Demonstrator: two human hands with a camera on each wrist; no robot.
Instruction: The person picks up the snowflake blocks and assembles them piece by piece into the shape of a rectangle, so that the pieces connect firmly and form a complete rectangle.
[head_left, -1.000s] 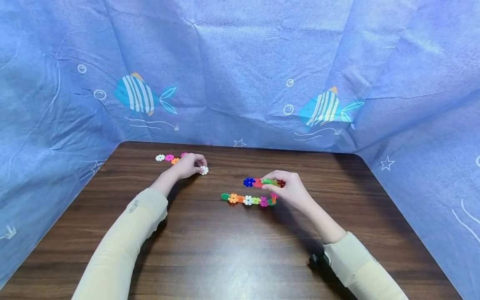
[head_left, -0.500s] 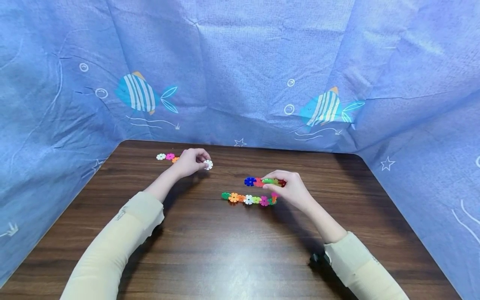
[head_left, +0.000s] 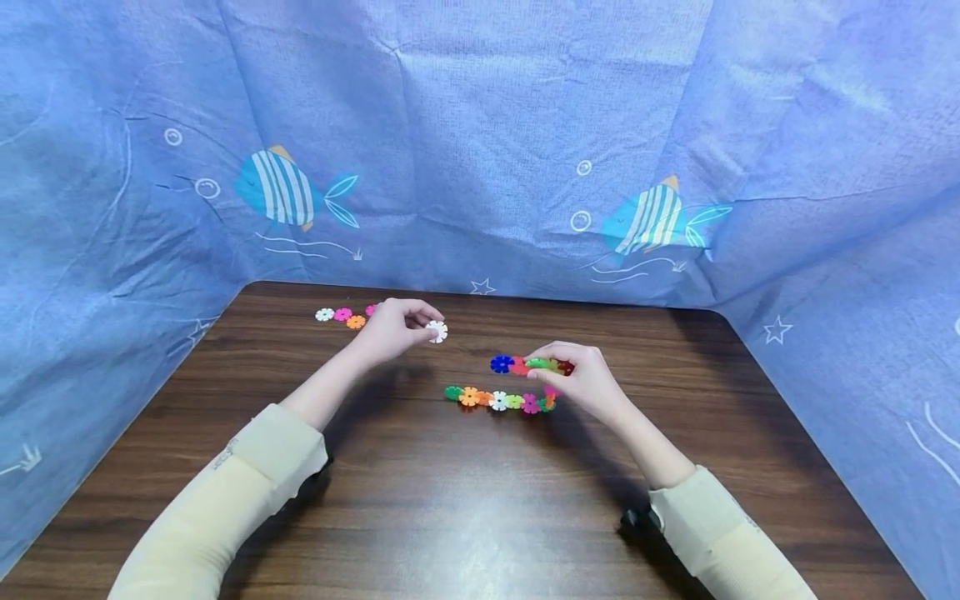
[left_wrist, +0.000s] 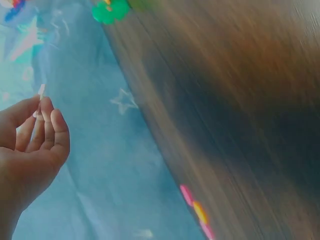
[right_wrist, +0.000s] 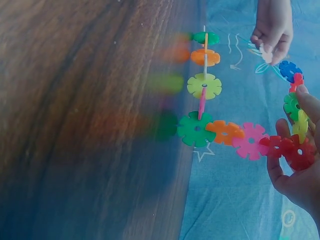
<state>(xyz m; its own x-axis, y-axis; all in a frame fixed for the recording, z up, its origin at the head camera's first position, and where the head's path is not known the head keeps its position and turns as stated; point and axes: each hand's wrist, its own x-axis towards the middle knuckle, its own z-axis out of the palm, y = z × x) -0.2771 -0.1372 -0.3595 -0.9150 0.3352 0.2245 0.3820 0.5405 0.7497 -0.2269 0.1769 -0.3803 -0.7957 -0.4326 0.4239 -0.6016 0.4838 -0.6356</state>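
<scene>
My left hand (head_left: 396, 328) pinches a white flower-shaped snap disc (head_left: 437, 332) between thumb and fingertips, above the table. The left wrist view shows this disc (left_wrist: 42, 90) edge-on. My right hand (head_left: 583, 380) grips a chain of joined flower discs (head_left: 498, 401) by its green, yellow and red pieces. A blue disc (head_left: 502, 364) forms the end pointing toward my left hand, with a gap between it and the white disc. In the right wrist view the chain bends round through red, pink (right_wrist: 251, 141), orange and green discs (right_wrist: 196, 129). The fingers partly cover the held section.
Loose discs lie at the table's far left: a white one (head_left: 324, 314), a pink one (head_left: 342, 314), an orange one (head_left: 356, 322) and another pink, partly hidden by my left hand. A blue fish-print curtain (head_left: 480, 167) surrounds the brown wooden table (head_left: 420, 517).
My left hand has lifted the white disc off the table and carried it rightward, closer to the chain's blue end. The right hand and its chain have stayed almost still.
</scene>
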